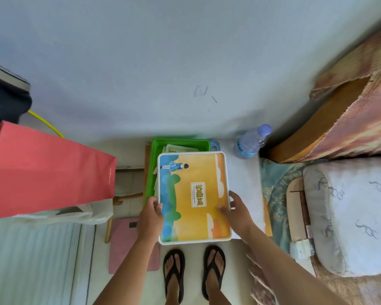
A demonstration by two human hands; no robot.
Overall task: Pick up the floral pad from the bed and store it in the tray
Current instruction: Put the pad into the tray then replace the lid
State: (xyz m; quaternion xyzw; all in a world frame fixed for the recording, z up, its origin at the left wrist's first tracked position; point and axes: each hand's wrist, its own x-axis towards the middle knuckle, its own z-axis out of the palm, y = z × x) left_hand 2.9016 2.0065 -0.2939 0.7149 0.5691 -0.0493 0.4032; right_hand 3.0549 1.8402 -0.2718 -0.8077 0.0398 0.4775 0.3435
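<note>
The pad [194, 194] is a flat rectangle with a white rim and an orange, blue and green picture, with a small label at its middle. It lies level over the green tray [180, 142] and covers most of it. Papers show in the tray's far end. My left hand [151, 213] grips the pad's left edge near the front corner. My right hand [235, 211] holds its right edge, fingers lying on the picture. I cannot tell whether the pad rests on the tray or hovers just above it.
The bed [350, 205] with a pale pillow runs along the right. A water bottle [252, 142] stands on the white surface [244, 177] beside the tray. A red paper bag [42, 168] sits at the left, a pink mat [123, 243] on the floor by my feet.
</note>
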